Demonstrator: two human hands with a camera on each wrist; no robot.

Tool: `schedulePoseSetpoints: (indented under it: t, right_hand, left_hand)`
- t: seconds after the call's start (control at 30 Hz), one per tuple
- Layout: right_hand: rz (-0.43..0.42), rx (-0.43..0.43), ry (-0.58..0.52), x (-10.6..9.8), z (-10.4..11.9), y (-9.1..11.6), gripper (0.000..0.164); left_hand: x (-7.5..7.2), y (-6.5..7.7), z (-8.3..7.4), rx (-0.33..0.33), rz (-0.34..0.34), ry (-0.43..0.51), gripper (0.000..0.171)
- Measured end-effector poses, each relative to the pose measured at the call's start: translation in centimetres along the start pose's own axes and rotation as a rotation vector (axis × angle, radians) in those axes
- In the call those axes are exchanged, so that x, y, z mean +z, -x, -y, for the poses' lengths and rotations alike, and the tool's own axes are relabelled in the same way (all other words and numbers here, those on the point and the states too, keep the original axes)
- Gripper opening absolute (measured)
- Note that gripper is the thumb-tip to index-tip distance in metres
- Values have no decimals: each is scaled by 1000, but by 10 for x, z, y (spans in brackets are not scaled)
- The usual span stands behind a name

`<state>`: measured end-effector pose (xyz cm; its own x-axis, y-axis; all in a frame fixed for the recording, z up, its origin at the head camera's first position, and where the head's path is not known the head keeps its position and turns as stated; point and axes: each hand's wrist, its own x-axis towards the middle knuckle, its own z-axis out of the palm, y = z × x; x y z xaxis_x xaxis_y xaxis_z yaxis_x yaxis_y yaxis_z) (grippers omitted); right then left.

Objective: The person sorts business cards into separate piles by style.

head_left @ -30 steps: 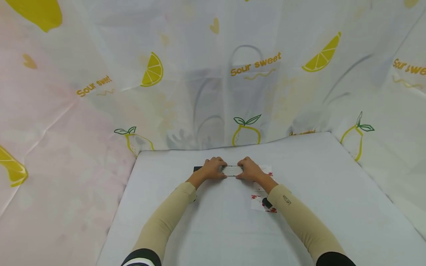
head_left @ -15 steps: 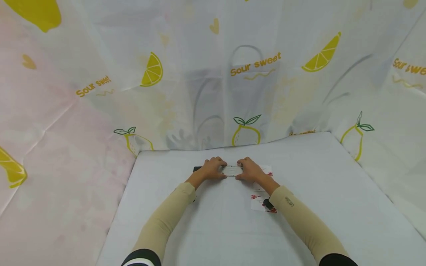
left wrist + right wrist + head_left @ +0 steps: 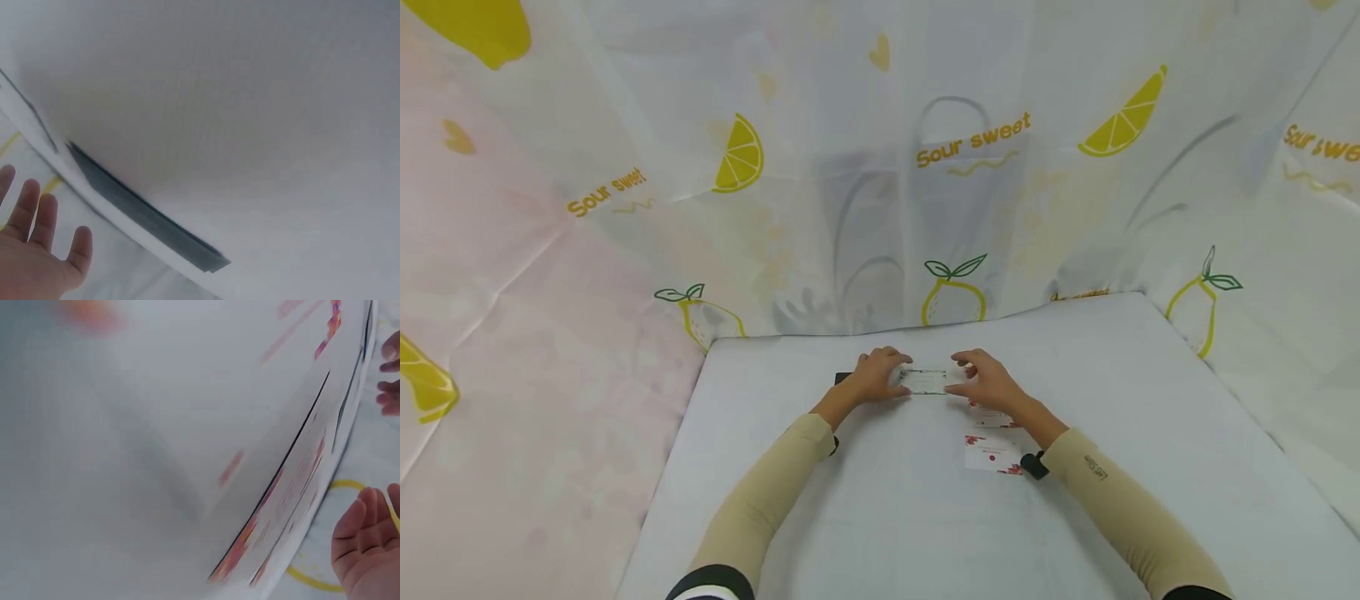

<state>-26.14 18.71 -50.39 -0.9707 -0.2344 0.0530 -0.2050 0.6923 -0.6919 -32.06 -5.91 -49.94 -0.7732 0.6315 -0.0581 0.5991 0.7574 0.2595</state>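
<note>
A flat black piece (image 3: pixel 842 377) lay leftmost, poking out beside the left hand (image 3: pixel 877 377), whose thumb and fingers were spread at the left corners of a dark-bordered card (image 3: pixel 924 382); couldn't tell if they touched it. That card lay on the far part of the white table (image 3: pixel 1090 500). The right hand (image 3: pixel 991 383) was spread wide off its right end, holding nothing, with a red-printed card (image 3: pixel 988 454) nearer. Looked like the lining-up step, so the next move probably just called for lifting clear without nudging anything.
</note>
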Motion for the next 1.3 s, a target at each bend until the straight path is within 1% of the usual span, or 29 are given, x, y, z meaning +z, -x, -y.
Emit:
schedulePoseSetpoints:
  t: [0.13,0.27,0.47,0.6,0.67,0.83,0.93,1.03,1.2,1.3]
  right_hand:
    - [-39,-48,24,-16,-11,16,61]
    - [-62,-74,60,-26,-22,30,64]
    - [-63,-72,62,-32,-32,48,69]
    - [-57,-70,100,-37,-33,58,74]
    - [-56,-82,124,-40,-34,62,75]
    - [-55,-98,131,-49,-40,67,75]
    - [-38,-88,116,-52,-44,68,75]
    - [-16,-63,100,-55,-49,70,73]
    - [-17,-30,65,-59,-57,69,74]
    - [-24,-24,51,-61,-61,66,77]
  left_hand:
    - [-2,8,-6,53,-61,8,57]
    - [4,17,-11,105,-99,-26,64]
    - [14,33,-23,161,-120,-90,79]
    - [19,45,-30,201,-134,-119,82]
    - [22,49,-31,216,-153,-134,81]
    - [26,54,-36,213,-177,-144,79]
    - [25,54,-41,219,-175,-132,78]
    - [20,49,-46,219,-163,-101,77]
    - [10,31,-54,200,-135,-12,79]
    - [8,19,-56,190,-128,20,78]
